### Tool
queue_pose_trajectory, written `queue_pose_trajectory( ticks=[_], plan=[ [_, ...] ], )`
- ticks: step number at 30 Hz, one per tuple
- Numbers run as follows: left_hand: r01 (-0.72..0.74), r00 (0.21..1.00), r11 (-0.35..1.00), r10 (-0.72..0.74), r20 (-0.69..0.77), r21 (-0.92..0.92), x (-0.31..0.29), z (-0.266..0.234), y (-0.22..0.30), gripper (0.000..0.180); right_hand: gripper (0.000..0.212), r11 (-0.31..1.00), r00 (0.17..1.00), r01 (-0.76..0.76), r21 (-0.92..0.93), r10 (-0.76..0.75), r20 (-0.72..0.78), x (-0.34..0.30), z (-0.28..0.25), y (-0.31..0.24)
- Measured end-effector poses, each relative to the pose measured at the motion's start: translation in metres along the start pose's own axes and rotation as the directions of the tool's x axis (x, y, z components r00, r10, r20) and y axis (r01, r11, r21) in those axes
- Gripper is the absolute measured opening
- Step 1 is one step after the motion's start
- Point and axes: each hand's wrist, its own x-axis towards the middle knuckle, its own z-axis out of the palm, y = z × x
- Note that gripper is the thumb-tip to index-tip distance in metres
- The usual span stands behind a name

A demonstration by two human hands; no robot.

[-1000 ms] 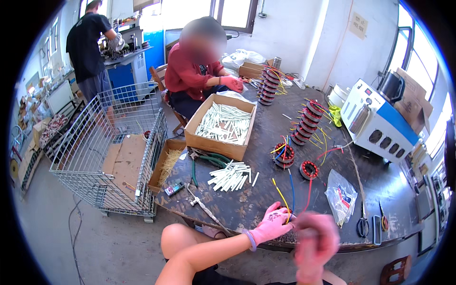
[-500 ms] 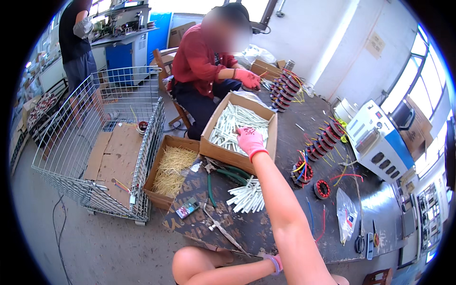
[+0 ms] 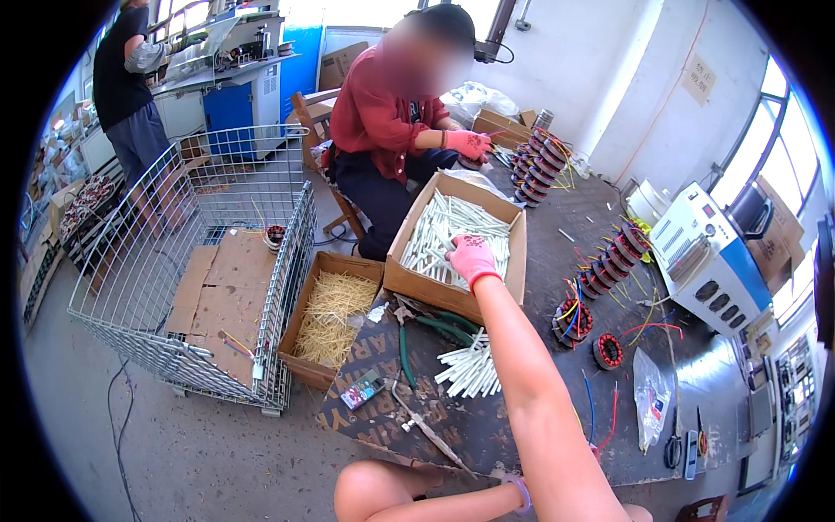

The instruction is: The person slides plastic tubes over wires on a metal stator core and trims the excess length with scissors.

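My right hand (image 3: 473, 256), in a pink glove, reaches into a cardboard box (image 3: 435, 296) of thin white tubes (image 3: 432, 228). Its fingers are curled down among the tubes; whatever they grip is hidden. My left forearm (image 3: 465, 502), with a pale purple band at the wrist, crosses low in front of me. Its hand is lost behind my right forearm. A loose pile of white tubes (image 3: 467, 370) lies on the dark table, nearer than the box. Beside the pile are green-handled pliers (image 3: 404, 348).
A co-worker (image 3: 374, 122) in red sits beyond the box, near a stack of wound stators (image 3: 539, 165). More stators (image 3: 616, 259), one single stator (image 3: 608, 351) and a white-blue machine (image 3: 709, 257) stand right. At left are a wire cage (image 3: 287, 226) and a box of yellowish strands (image 3: 330, 304).
The whole view has shifted slightly, so things sit farther right. My right hand stays in the box of tubes. The standing person at the back left has turned or leaned toward the machine.
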Motion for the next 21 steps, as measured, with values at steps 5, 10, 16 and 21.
queue_pose_trajectory(
  ticks=[5, 10, 16, 21],
  plan=[
    [-0.005, 1.0, 1.0, 0.005, -0.01, -0.015, 0.007, -0.001, 0.001, 0.025, 0.048, 0.963, 0.997, -0.073, 0.261, 0.072, 0.013, -0.014, -0.011, 0.003],
    [-0.005, 1.0, 0.999, 0.005, -0.01, -0.041, 0.008, 0.001, 0.001, 0.026, 0.05, 0.925, 0.997, -0.062, 0.374, 0.077, -0.024, -0.018, -0.01, 0.014],
    [-0.003, 1.0, 0.998, 0.003, -0.001, -0.07, 0.005, 0.007, 0.001, 0.027, 0.045, 0.911, 0.996, -0.07, 0.406, 0.088, -0.028, -0.008, -0.003, 0.028],
    [0.011, 1.0, 0.996, -0.011, -0.002, -0.085, 0.001, 0.007, -0.001, 0.028, 0.045, 0.92, 0.98, -0.055, 0.389, 0.125, -0.157, -0.022, -0.02, 0.012]
  ],
)
